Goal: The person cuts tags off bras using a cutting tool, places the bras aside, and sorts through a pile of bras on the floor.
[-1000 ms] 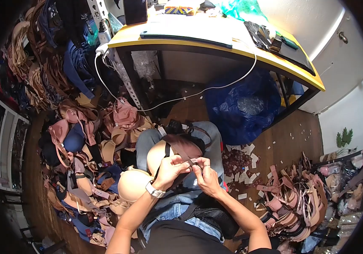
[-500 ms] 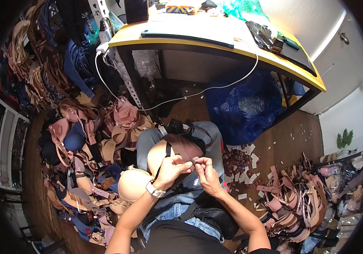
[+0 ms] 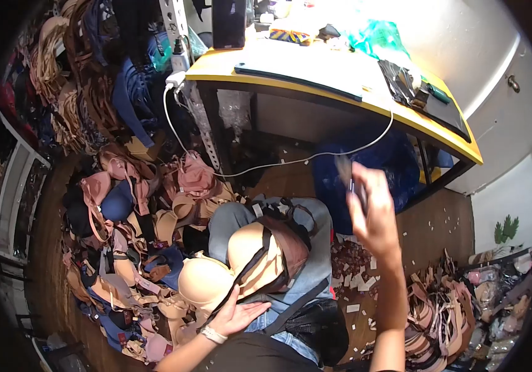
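Observation:
A beige and dusty-pink bra [image 3: 207,282] with dark trim lies across my lap, its cups turned up. My left hand [image 3: 238,317] is at its near edge, palm up with thumb and fingers apart, touching the dark band. Raised to the right, in front of the blue plastic bag, my right hand [image 3: 374,208] is closed on a small thin thing [image 3: 345,172], too blurred to name.
Heaped bras [image 3: 117,266] cover the floor on my left, and another bra pile [image 3: 443,310] lies on my right. Paper tags [image 3: 356,282] litter the floor beside my knee. Ahead stands a yellow-edged table [image 3: 315,87], a white cable [image 3: 278,164] hanging below it. Under it sits a blue plastic bag [image 3: 402,167].
My right hand has left the bra and risen forward and right. My left hand has dropped toward me and opened. The bra now lies more spread out on my lap; the view has shifted slightly.

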Demonstrator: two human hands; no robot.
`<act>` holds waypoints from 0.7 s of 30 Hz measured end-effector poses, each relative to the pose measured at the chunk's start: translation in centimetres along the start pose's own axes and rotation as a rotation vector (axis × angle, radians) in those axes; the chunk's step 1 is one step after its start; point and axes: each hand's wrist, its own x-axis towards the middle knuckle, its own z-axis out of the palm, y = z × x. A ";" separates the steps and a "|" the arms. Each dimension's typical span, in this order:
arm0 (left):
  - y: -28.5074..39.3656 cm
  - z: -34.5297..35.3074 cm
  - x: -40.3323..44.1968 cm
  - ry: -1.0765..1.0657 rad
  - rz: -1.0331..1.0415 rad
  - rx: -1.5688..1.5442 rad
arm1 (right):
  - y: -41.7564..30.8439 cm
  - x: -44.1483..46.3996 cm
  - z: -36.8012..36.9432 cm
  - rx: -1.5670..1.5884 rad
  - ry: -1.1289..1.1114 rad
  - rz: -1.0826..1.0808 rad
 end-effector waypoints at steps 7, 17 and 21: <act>-2.2 1.3 -1.7 -0.068 0.163 0.252 | 6.4 17.5 3.5 -0.623 0.215 -0.252; -1.5 1.3 -2.3 -0.044 0.307 0.316 | -3.5 -5.6 26.6 -0.005 -1.137 -0.196; -0.8 0.3 -1.7 -0.218 0.305 0.317 | -5.9 -8.2 26.5 -0.492 -1.469 -0.443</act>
